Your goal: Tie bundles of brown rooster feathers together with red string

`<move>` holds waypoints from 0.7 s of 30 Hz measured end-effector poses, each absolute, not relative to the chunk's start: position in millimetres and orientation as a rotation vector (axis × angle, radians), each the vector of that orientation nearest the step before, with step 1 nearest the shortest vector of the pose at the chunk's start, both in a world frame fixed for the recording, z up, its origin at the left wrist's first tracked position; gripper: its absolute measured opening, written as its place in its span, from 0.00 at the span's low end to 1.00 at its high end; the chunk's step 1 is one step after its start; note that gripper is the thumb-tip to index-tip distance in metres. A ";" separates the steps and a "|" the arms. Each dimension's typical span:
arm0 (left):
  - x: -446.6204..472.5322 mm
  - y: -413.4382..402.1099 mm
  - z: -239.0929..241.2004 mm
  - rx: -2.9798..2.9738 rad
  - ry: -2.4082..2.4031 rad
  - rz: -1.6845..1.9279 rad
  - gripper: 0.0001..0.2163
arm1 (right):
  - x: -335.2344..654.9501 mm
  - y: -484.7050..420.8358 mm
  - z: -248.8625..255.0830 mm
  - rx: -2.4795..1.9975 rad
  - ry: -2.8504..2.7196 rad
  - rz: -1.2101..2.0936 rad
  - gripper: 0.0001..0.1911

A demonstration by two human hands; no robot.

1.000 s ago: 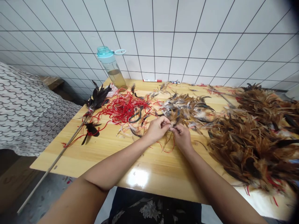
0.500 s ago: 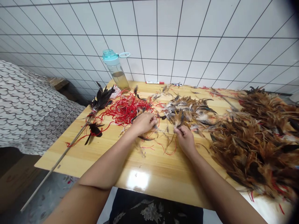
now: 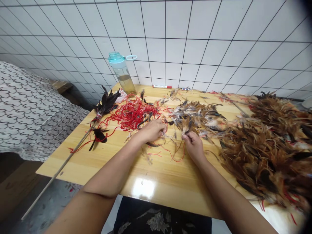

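Observation:
Between thumb and fingers, my right hand [image 3: 195, 144] pinches a small bunch of brown feathers [image 3: 186, 124] by its base, tips pointing away from me. A thin red string [image 3: 181, 158] loops on the table just below that hand. My left hand [image 3: 156, 128] is closed, its fingers curled together to the left of the bunch. What it grips, if anything, is hidden. Beyond its wrist lies a tangled heap of red string [image 3: 129, 115]. Loose brown and white feathers [image 3: 200, 113] are piled behind my right hand.
Large brown feather bundles [image 3: 265, 159] cover the right side of the wooden table [image 3: 170, 188]. A stick [image 3: 58, 170] with black feathers [image 3: 107, 102] overhangs the left edge. A bottle [image 3: 125, 78] and a red-and-white marker [image 3: 162, 86] stand and lie near the tiled wall [image 3: 177, 48].
My left hand has shifted slightly to the right, closer to the feather bunch. The right hand keeps its pinch on the bunch in nearly the same place.

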State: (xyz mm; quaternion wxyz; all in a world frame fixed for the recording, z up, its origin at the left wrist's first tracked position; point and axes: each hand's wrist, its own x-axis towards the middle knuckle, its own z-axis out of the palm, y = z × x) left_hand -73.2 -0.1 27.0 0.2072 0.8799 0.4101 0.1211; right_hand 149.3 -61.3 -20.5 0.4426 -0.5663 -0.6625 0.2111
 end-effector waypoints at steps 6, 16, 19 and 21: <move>-68.0 -4.5 37.5 2.513 1.127 0.460 0.04 | 149.0 -61.2 -23.0 -1.401 -1.653 0.495 0.13; -41.4 -25.4 44.0 2.761 1.104 0.388 0.07 | 144.7 -62.3 -25.5 -1.400 -1.716 0.432 0.12; -34.1 -31.0 43.9 2.856 1.138 0.340 0.08 | 143.6 -63.6 -25.3 -1.417 -1.741 0.414 0.12; -31.2 -33.4 43.6 2.892 1.157 0.324 0.08 | 143.2 -64.1 -25.4 -1.434 -1.760 0.402 0.13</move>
